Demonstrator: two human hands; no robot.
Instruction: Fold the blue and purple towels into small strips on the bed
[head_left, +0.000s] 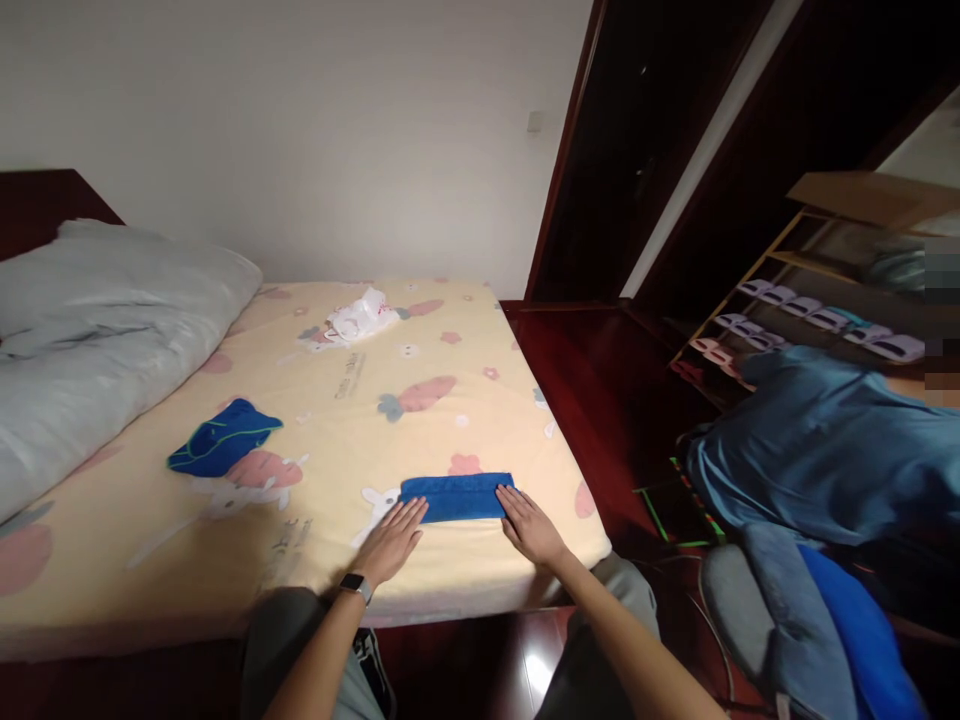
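A blue towel [461, 498], folded into a flat strip, lies near the front edge of the bed [442, 435]. My left hand [391, 540] rests on the towel's left end, fingers stretched out flat. On its right end lies my right hand [531, 525], also flat with the fingers extended. Neither hand grips the cloth. A second blue cloth [225, 438] with a green edge sits crumpled on the sheet to the left. A watch [356, 586] is on my left wrist.
A grey quilt [112, 330] is heaped at the bed's left. Toward the wall lies a white plastic bag [362, 316]. To the right stand a shoe rack [795, 262] with slippers, a blue-draped shape [832, 440] and cushions [795, 620]. A dark door [637, 130] is behind.
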